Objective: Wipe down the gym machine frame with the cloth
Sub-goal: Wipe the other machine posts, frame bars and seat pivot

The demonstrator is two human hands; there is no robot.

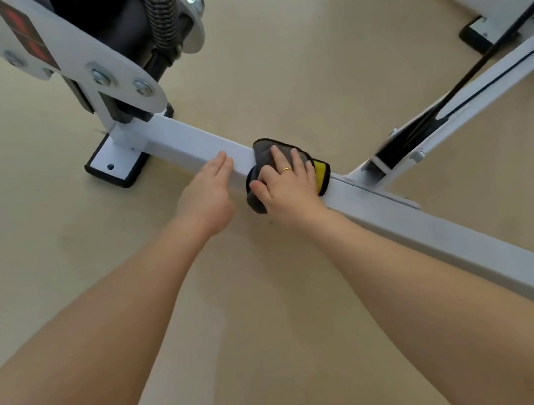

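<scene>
Crouching over the white frame [179, 135] here, bolted foot plate [114, 162] off to the left on the tan floor [306, 57]. My left hand [207, 194] rests flat-fingered against the bar's near edge, holding nothing. Just beside it, my right hand [287, 182] presses the grey cloth [263, 152] down onto the bar, fingers spread, yellow corner poking out right.

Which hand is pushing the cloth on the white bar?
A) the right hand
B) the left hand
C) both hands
A: the right hand lies spread on the grey cloth over the white bar, while the left hand only touches the bare bar beside it.
</scene>
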